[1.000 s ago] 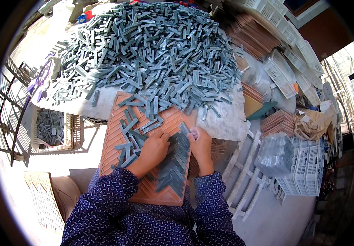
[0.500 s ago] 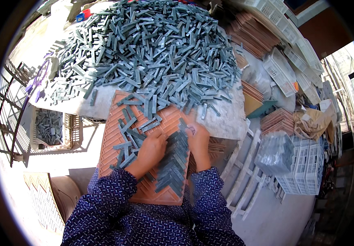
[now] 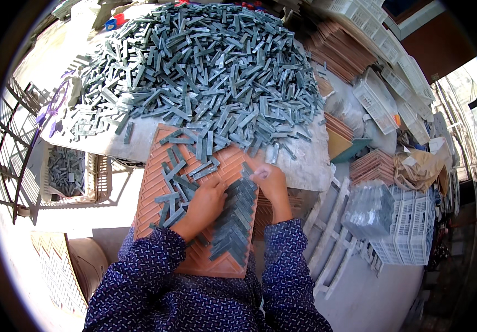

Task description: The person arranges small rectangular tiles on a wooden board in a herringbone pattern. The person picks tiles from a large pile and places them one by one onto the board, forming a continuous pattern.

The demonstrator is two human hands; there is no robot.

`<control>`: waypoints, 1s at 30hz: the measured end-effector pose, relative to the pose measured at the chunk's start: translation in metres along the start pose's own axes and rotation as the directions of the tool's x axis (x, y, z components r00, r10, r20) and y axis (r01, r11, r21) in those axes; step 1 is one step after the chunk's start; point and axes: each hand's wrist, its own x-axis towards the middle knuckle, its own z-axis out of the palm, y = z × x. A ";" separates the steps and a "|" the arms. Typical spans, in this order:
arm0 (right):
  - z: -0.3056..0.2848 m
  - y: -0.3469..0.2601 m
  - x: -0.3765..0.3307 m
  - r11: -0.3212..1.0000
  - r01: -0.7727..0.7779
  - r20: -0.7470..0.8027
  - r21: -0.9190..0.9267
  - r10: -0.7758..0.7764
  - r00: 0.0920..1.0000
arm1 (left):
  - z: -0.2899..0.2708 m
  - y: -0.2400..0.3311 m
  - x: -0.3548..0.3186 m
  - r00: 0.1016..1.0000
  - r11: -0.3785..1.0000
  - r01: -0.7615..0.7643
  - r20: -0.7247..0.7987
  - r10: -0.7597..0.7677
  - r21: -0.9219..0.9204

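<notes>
An orange ridged mould tray [image 3: 152, 185] lies in front of me, its far end under a big heap of grey-green tile strips [image 3: 205, 66]. A herringbone band of strips [image 3: 235, 218] fills the tray's right side. My left hand [image 3: 205, 202] rests palm down on loose strips in the tray's middle, fingers bent. My right hand [image 3: 269, 180] is at the top of the herringbone band, fingertips pinched on a small strip at the tray's right edge. Several loose strips [image 3: 175, 166] lie scattered over the tray's upper left.
The heap sits on a pale stone table [image 3: 139, 141]. White plastic crates [image 3: 410, 221] and stacks of orange trays [image 3: 340, 52] stand at the right. A crate of strips [image 3: 67, 171] sits low at the left, beside a metal frame.
Both hands stay on the tray. My right hand has shifted slightly at the top of the herringbone band; my left hand has barely moved.
</notes>
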 end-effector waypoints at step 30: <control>0.017 -0.012 0.061 0.986 -0.159 -0.268 0.049 0.166 0.949 | 0.008 -0.010 0.001 0.997 0.998 -0.044 -0.059 0.041 -0.037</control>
